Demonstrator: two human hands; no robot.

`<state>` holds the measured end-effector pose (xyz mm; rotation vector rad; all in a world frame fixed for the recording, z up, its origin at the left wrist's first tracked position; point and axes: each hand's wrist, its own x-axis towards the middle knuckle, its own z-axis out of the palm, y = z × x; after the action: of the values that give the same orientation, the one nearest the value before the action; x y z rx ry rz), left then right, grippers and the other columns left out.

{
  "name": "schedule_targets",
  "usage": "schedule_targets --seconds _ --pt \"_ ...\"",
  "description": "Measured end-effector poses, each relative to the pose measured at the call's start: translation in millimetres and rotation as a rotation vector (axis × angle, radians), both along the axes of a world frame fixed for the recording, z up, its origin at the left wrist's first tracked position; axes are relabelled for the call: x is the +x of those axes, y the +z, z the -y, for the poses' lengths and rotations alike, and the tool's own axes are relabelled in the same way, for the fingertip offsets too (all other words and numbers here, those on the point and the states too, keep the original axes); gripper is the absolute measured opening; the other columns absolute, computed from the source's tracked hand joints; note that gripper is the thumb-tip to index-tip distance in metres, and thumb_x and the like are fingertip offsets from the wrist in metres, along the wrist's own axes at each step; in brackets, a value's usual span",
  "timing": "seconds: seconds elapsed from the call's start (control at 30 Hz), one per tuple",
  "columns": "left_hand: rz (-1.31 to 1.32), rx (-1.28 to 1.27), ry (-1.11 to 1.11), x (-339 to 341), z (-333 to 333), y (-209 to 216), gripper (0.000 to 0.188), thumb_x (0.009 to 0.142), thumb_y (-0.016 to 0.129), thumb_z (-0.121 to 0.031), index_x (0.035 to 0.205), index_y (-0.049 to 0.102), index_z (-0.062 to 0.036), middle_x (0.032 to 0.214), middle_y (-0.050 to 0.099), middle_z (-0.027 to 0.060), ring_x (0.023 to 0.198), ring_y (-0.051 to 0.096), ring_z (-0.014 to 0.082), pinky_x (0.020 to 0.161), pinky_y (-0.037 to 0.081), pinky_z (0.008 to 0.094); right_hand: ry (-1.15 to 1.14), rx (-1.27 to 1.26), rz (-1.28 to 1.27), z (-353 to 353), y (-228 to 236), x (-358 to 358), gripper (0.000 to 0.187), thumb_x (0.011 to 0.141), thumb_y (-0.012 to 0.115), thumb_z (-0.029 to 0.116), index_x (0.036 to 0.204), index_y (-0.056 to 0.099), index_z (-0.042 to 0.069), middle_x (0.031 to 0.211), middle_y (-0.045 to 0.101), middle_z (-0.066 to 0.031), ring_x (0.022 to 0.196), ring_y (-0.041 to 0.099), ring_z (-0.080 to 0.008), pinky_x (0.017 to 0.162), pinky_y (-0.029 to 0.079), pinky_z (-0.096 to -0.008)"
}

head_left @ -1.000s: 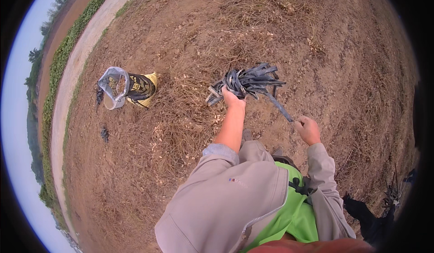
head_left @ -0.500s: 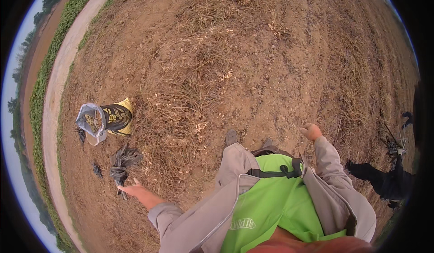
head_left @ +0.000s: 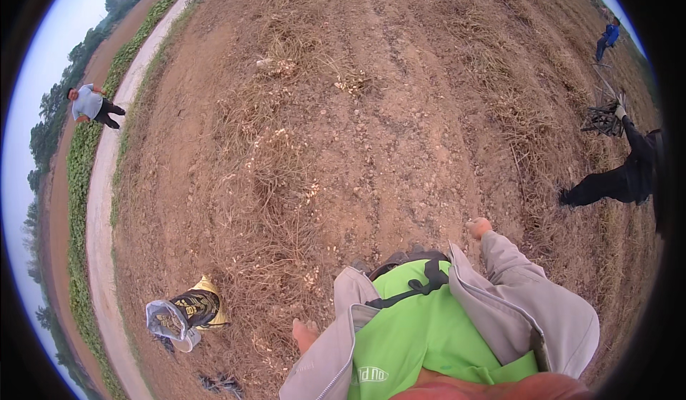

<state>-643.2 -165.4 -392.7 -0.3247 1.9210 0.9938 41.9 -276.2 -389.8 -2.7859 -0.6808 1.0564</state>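
Observation:
My left hand (head_left: 305,333) hangs low beside my open jacket, above the dry plants. Its fingers are parted and nothing shows in them. Out to the right, my right hand (head_left: 479,227) is over bare soil with its fingers curled in, and I see nothing in it. Dry uprooted peanut plants (head_left: 271,207) lie in a long heap ahead and to the left, with pale pods among the stems. A crumpled black plastic piece (head_left: 220,384) rests on the ground at the lower left.
A yellow and black sack (head_left: 207,307) and a white bucket (head_left: 188,341) stand at left. One person (head_left: 89,105) is on the pale path (head_left: 100,207); another in dark clothes (head_left: 622,171) holds a dark bundle (head_left: 604,119) at right. A person in blue (head_left: 607,39) is farther off.
My left hand has drawn in from the black plastic toward my body; the plastic now lies apart from it. The view has tilted up, bringing more people into sight.

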Motion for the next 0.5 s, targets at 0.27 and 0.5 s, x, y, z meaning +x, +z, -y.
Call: schedule_targets --seconds 0.27,0.5 --pt "-0.091 -0.056 -0.435 65 -41 40 0.05 0.097 0.056 -0.032 0.133 0.04 -0.0014 0.126 0.046 0.0134 0.109 0.052 0.0285 0.088 0.047 0.0409 0.149 -0.456 -0.004 131 -92 68 0.028 0.084 0.063 0.027 0.102 0.075 0.008 0.097 0.074 -0.0143 0.095 0.071 -0.0281 0.081 0.055 -0.038" --pt "-0.123 -0.154 -0.65 57 -82 32 0.036 0.096 0.057 -0.027 0.12 0.049 -0.0013 0.11 0.052 0.0112 0.093 0.055 0.0255 0.077 0.048 0.0375 0.383 -0.402 -0.114 82 -66 70 0.039 0.085 0.067 0.038 0.103 0.073 0.004 0.098 0.073 -0.0173 0.092 0.071 -0.0299 0.079 0.054 -0.0386"
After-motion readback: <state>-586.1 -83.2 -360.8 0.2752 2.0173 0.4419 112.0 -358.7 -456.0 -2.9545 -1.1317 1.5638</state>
